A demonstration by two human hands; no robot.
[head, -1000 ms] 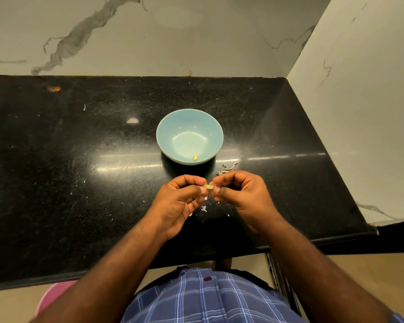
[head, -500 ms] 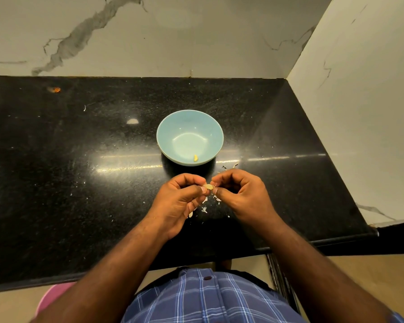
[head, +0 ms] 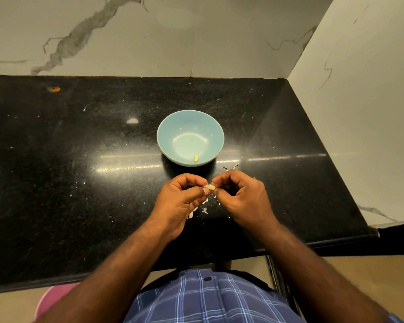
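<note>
A small pale garlic clove (head: 210,187) sits between my two hands, just above the black counter (head: 79,183). My left hand (head: 181,201) pinches it between thumb and curled fingers. My right hand (head: 240,197) pinches its other end with thumb and forefinger. Behind the hands stands a light blue bowl (head: 170,127) with one small yellowish peeled piece (head: 196,158) inside, near its front wall. White peel flakes (head: 204,209) lie on the counter under and between my hands.
More peel scraps (head: 230,167) lie right of the bowl's base. An orange speck (head: 55,89) sits at the counter's far left. Marble walls close off the back and right sides. A pink object (head: 49,301) shows below the counter's front edge.
Both hands stay at the clove, with the right hand's fingers shifting slightly. A few more white flakes show on the counter below the hands.
</note>
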